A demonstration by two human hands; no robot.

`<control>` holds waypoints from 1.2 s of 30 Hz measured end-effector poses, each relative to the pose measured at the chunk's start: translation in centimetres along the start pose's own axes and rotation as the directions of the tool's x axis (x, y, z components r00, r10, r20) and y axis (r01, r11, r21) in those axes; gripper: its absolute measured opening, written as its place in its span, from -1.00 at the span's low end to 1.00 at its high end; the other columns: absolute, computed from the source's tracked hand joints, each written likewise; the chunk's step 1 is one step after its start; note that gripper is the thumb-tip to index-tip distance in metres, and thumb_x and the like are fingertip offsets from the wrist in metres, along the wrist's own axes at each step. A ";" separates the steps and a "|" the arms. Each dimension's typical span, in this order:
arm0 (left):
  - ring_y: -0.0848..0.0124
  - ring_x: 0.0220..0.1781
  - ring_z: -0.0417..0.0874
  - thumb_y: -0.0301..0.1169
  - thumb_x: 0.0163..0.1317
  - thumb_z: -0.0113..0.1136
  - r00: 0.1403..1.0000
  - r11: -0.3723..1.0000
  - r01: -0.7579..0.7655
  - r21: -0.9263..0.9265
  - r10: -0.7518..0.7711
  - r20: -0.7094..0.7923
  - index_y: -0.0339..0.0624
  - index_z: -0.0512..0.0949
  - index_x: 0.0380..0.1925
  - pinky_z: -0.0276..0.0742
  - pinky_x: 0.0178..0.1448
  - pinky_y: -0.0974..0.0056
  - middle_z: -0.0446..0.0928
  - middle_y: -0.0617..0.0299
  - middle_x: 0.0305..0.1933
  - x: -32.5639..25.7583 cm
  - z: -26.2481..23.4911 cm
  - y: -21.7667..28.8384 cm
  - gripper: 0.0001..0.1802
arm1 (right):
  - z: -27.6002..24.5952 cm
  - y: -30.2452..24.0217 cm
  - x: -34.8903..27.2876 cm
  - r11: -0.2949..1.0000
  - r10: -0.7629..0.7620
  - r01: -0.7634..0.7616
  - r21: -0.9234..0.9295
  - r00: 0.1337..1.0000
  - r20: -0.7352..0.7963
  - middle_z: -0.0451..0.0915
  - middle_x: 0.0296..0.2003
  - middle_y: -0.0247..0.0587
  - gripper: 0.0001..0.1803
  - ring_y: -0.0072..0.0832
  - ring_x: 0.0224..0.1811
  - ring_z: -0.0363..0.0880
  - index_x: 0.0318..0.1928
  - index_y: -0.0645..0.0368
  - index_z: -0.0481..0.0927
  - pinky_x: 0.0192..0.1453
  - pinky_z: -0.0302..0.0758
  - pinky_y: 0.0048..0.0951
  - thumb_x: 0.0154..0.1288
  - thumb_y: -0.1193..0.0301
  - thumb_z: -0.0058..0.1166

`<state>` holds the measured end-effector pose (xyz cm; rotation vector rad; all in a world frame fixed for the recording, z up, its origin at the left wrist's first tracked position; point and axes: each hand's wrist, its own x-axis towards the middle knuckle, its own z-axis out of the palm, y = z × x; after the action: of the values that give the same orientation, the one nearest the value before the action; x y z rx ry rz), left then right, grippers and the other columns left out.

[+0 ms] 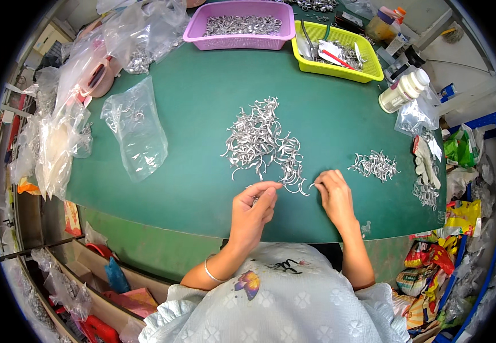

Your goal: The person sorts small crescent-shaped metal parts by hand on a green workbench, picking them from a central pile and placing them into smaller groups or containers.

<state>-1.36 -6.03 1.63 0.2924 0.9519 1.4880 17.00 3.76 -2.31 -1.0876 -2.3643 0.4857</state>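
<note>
A large heap of small curved silver metal pieces (262, 137) lies mid-table, with a tail of pieces running down toward my hands. My left hand (254, 210) is at the lower end of this tail, thumb and forefinger pinched together; whatever is between the tips is too small to make out. Something silvery shows among its bent fingers. To the right, my right hand (336, 199) pinches one curved metal piece (312, 185) between thumb and forefinger, just off the tail. A smaller pile of similar pieces (376, 166) sits farther right.
On the green table (196, 206), a purple basket (239, 41) and a yellow-green basket (339, 71) of metal parts stand at the back. Clear plastic bags (139, 131) lie left. A white bottle (403, 91) and a work glove (425, 163) are at the right edge.
</note>
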 end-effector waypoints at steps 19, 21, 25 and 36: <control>0.72 -0.65 0.18 -0.69 -0.15 0.28 0.843 0.647 -0.520 0.557 0.495 0.211 -0.28 0.58 -0.38 0.03 -0.59 0.56 0.52 0.29 -0.41 -0.9 1.7 -0.2 -0.75 | -2.5 -8.0 0.5 0.098 0.379 -0.412 0.906 0.857 0.349 0.58 -0.33 -0.16 -0.89 -0.60 -0.38 0.50 -0.27 0.35 0.53 -0.28 0.40 -0.61 0.15 0.61 0.04; 0.70 -0.65 0.20 -0.70 -0.15 0.28 0.812 0.601 -0.557 0.573 0.539 0.224 -0.29 0.59 -0.42 0.05 -0.59 0.55 0.53 0.26 -0.40 -1.0 1.7 0.0 -0.78 | -2.8 -8.3 0.6 0.128 0.395 -0.395 0.910 0.861 0.319 0.57 -0.34 -0.19 -0.88 -0.60 -0.35 0.50 -0.27 0.36 0.53 -0.21 0.41 -0.59 0.13 0.65 0.04; 0.69 -0.65 0.21 -0.71 -0.15 0.27 0.817 0.606 -0.555 0.570 0.527 0.235 -0.30 0.59 -0.44 0.07 -0.59 0.54 0.54 0.23 -0.39 -1.3 1.8 0.8 -0.80 | -3.1 -8.5 0.6 0.135 0.379 -0.269 0.954 0.903 0.201 0.53 -0.34 -0.22 -0.87 -0.58 -0.30 0.47 -0.27 0.38 0.52 -0.19 0.39 -0.59 0.12 0.68 0.04; 0.69 -0.58 0.24 -0.63 -0.02 0.22 0.919 0.799 -0.391 0.457 0.308 0.248 -0.27 0.60 -0.37 0.13 -0.52 0.53 0.53 0.29 -0.35 -1.8 1.4 1.9 -0.84 | -4.8 -10.0 0.8 0.735 0.146 -0.006 0.678 0.978 -0.151 0.54 -0.46 -0.15 -0.79 -0.40 -0.41 0.44 -0.44 0.34 0.59 -0.34 0.36 -0.48 -0.23 0.72 0.22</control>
<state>-1.46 -6.89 4.43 1.0048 1.1872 1.4969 13.25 -1.22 6.88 -0.8249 -1.7264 1.1123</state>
